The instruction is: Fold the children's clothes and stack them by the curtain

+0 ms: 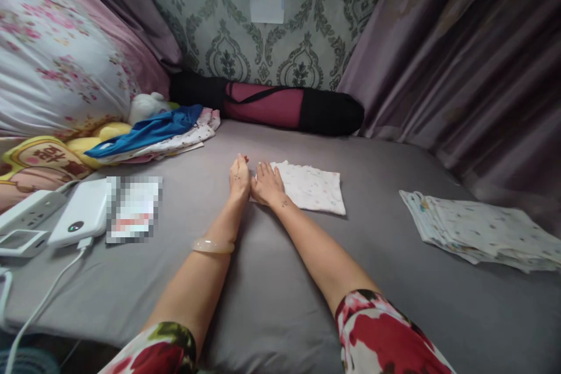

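I find the folded cloth [312, 188] extending rightward, long axis left to right. The right hand [267, 183], nearer, lies flat on its left end, fingers straight, gripping nothing. The left hand [239, 179] stands on edge just left; its opening and hold I cannot tell.

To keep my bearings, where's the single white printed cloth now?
In the head view, the single white printed cloth lies just right of centre on the grey sheet, its left end under the right hand.
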Demonstrator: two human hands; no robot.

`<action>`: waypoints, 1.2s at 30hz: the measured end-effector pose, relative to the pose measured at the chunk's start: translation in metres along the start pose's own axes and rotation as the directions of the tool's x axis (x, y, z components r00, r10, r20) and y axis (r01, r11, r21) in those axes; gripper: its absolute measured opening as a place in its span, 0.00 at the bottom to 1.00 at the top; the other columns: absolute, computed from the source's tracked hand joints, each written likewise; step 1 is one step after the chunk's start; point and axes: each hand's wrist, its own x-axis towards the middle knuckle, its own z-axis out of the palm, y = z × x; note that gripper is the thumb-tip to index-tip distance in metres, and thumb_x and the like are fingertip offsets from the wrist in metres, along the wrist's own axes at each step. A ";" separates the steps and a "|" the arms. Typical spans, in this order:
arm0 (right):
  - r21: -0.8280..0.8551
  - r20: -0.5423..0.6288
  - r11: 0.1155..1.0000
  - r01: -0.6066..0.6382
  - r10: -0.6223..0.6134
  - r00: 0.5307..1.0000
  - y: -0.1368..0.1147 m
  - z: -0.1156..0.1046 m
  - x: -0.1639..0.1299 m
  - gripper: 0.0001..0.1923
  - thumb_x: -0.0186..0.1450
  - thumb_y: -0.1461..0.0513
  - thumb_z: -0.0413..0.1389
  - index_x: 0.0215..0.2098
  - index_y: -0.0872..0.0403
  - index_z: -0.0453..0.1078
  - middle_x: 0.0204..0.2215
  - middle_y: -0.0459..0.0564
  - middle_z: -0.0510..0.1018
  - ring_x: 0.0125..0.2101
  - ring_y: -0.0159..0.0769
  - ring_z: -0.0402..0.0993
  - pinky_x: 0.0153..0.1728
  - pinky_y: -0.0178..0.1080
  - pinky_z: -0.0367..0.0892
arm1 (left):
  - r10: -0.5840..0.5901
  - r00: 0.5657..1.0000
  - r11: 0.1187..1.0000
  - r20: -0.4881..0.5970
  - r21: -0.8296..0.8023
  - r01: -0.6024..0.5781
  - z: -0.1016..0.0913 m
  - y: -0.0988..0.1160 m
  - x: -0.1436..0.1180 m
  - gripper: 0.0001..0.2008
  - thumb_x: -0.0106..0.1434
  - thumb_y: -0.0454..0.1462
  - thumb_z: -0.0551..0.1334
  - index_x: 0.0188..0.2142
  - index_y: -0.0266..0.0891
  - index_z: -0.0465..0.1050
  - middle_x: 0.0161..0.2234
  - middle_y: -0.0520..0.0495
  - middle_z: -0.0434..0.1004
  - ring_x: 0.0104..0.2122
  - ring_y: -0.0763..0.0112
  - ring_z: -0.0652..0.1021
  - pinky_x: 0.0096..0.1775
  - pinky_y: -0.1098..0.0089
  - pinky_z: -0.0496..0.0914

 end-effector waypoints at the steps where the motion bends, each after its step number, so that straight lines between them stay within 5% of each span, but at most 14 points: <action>1: 0.010 0.012 1.000 0.004 -0.004 1.000 0.001 -0.001 0.000 0.31 0.71 0.57 0.37 0.68 0.67 0.48 0.69 0.60 0.49 0.68 0.44 0.42 0.66 0.50 0.37 | 0.011 1.000 1.000 0.010 0.016 -0.011 0.000 0.003 -0.002 0.27 0.70 0.46 0.42 0.47 0.30 0.73 0.49 0.31 0.76 0.52 0.58 0.75 0.56 0.62 0.64; 8: 0.138 -0.064 0.990 0.016 -0.007 0.998 0.030 -0.035 -0.026 0.31 0.72 0.58 0.35 0.69 0.65 0.47 0.69 0.56 0.48 0.68 0.40 0.40 0.67 0.44 0.37 | 0.272 0.952 0.930 0.142 0.216 -0.298 0.004 0.017 -0.023 0.25 0.70 0.45 0.42 0.49 0.34 0.72 0.52 0.35 0.75 0.54 0.58 0.73 0.57 0.59 0.64; 13: 0.038 -0.043 0.997 -0.072 0.073 0.996 0.075 -0.052 -0.063 0.31 0.71 0.58 0.38 0.68 0.65 0.49 0.69 0.58 0.49 0.68 0.42 0.40 0.67 0.48 0.34 | 0.448 0.772 0.698 0.450 0.363 -0.617 0.023 0.018 -0.037 0.20 0.65 0.37 0.52 0.56 0.36 0.67 0.56 0.37 0.72 0.56 0.60 0.72 0.58 0.59 0.64; 16: 0.007 -0.030 0.995 -0.100 0.100 0.995 0.092 -0.056 -0.074 0.31 0.71 0.58 0.38 0.68 0.65 0.49 0.68 0.58 0.50 0.68 0.43 0.41 0.67 0.51 0.33 | 0.385 0.652 0.529 0.654 0.423 -0.736 0.039 0.024 -0.046 0.21 0.64 0.33 0.53 0.57 0.35 0.65 0.59 0.36 0.69 0.59 0.58 0.69 0.59 0.57 0.62; 19: -0.003 -0.036 0.996 -0.093 0.093 0.995 0.097 -0.056 -0.076 0.30 0.71 0.59 0.37 0.68 0.64 0.49 0.69 0.57 0.50 0.68 0.42 0.41 0.66 0.52 0.33 | 0.295 0.591 0.420 0.751 0.454 -0.786 0.053 0.034 -0.054 0.21 0.65 0.32 0.52 0.57 0.34 0.63 0.60 0.34 0.66 0.61 0.56 0.65 0.59 0.56 0.61; 30: -0.021 -0.052 0.997 -0.068 0.067 0.996 0.101 -0.039 -0.074 0.30 0.70 0.60 0.37 0.68 0.62 0.52 0.68 0.56 0.51 0.68 0.42 0.43 0.66 0.51 0.38 | 0.219 0.634 0.392 0.742 0.528 -0.754 0.060 0.019 -0.067 0.21 0.68 0.32 0.47 0.58 0.33 0.63 0.64 0.34 0.61 0.64 0.55 0.62 0.61 0.54 0.57; 36: 0.009 -0.134 0.997 -0.072 0.072 0.988 0.095 -0.044 -0.070 0.30 0.71 0.60 0.35 0.68 0.63 0.51 0.68 0.55 0.51 0.68 0.42 0.42 0.67 0.50 0.35 | 0.333 0.662 0.386 0.672 0.543 -0.746 0.055 0.026 -0.068 0.23 0.68 0.33 0.47 0.61 0.34 0.61 0.64 0.36 0.61 0.65 0.56 0.59 0.63 0.54 0.55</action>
